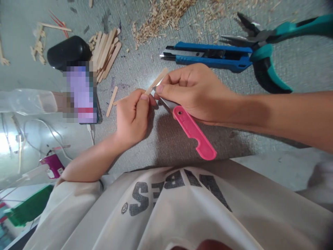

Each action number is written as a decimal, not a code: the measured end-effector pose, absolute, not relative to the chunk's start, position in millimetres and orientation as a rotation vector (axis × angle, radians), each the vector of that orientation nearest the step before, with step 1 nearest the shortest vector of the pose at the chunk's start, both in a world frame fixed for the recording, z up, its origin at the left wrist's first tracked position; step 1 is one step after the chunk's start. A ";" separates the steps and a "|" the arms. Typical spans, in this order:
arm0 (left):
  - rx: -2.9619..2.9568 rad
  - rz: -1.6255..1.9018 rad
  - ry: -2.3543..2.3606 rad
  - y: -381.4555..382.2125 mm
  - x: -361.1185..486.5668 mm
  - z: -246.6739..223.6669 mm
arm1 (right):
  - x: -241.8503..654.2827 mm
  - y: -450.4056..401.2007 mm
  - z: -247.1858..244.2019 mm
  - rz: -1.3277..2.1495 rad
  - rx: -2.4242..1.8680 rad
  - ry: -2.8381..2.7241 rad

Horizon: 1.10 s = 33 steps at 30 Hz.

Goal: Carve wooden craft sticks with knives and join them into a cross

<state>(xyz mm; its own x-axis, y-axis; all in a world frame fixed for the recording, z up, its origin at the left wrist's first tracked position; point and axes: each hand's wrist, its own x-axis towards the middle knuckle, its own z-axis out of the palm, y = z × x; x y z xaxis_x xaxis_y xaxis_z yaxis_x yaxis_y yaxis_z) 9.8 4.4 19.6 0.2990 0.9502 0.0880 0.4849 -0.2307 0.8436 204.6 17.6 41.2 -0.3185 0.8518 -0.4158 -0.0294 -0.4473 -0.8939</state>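
Note:
My left hand (134,114) is closed around a wooden craft stick (160,77), which slants up and to the right out of the fingers. A folding knife with a pink handle (195,132) is in my right hand (192,86), pinched by its blade between thumb and fingers. The blade's tip lies against the stick close to my left thumb; the right fingers hide part of the blade. The pink handle hangs free below the right hand. Just left of my left hand lies a short loose stick (111,101).
Bundled craft sticks (106,52) lie beside a black case (69,52) and a phone (82,93) on a cable. Wood shavings (166,19) are heaped at the back. A blue box cutter (208,55) and teal-handled pliers (265,38) lie behind my right hand.

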 end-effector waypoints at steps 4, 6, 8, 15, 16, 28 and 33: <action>2.101 0.701 1.293 5.8 6.4 21.5 | 204.6 17.3 45.5 1.689 -1.414 -1.256; 2.177 0.680 1.325 6.3 5.7 21.5 | 204.5 17.4 47.4 1.687 -1.407 -1.298; 2.196 0.696 1.329 6.2 5.7 21.0 | 204.4 17.5 47.5 1.680 -1.387 -1.305; 1.996 0.730 1.384 8.7 -1.3 15.9 | 215.3 15.3 42.3 1.741 -1.253 -1.280; 1.954 0.763 1.407 10.6 -2.7 14.9 | 218.2 15.1 41.5 1.758 -1.217 -1.279; 0.974 0.311 0.884 15.0 7.6 47.3 | 227.6 8.8 36.5 1.697 -1.024 -1.368; 0.805 0.262 0.772 11.8 11.7 45.2 | 227.4 10.1 37.1 1.685 -1.059 -1.422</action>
